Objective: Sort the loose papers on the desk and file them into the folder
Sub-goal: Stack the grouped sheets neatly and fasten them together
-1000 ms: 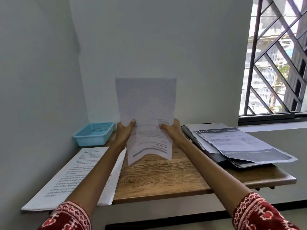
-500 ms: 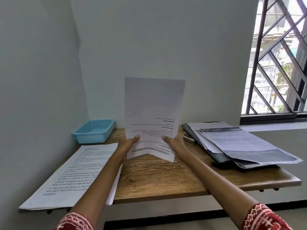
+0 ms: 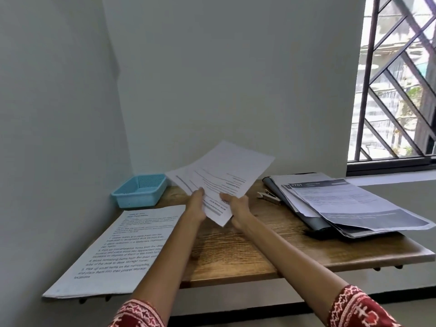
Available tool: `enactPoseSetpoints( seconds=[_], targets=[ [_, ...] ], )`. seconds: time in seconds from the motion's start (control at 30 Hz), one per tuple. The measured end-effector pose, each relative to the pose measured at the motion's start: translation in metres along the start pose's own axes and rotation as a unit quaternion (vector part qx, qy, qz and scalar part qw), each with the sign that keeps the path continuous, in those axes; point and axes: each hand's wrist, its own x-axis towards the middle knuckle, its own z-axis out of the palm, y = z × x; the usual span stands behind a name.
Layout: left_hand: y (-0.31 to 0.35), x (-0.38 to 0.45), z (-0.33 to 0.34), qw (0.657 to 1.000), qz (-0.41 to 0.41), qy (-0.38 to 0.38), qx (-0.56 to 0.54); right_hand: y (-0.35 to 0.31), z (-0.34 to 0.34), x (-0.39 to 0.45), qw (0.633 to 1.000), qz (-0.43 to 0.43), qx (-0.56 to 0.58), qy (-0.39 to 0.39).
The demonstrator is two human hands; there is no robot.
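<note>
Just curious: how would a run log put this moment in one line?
both hands hold paper sheaf | above desk | folder under papers, right

Both bare forearms emerge from red sleeves (image 3: 358, 308) patterned in white.

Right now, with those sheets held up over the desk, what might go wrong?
The held sheets are fanned apart and gripped only at their near corner by the left hand and right hand; one could slide out. The pile on the folder overhangs the desk edge, as does the instruction sheet; a nudge might tip either off.
</note>
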Motion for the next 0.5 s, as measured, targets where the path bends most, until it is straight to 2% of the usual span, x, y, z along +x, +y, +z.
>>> enactPoseSetpoints(
  seconds=[0.13,0.27,0.4,0.5],
  targets=[
    [0.015,0.001,-0.006,0.999,0.031,0.013,0.037,-0.015,-0.017,0.004,0.997,0.011,0.064,-0.05],
    [0.057,0.012,-0.033,0.975,0.103,0.057,0.187,-0.058,-0.063,0.02,0.99,-0.016,0.133,-0.033],
    [0.082,0.003,-0.047,0.935,0.145,0.05,0.321,-0.096,-0.092,0.021,0.993,-0.053,0.029,-0.101],
    [0.084,-0.003,-0.041,0.896,0.226,0.025,0.382,-0.109,-0.089,0.013,0.983,-0.086,-0.109,-0.124]
  ],
)
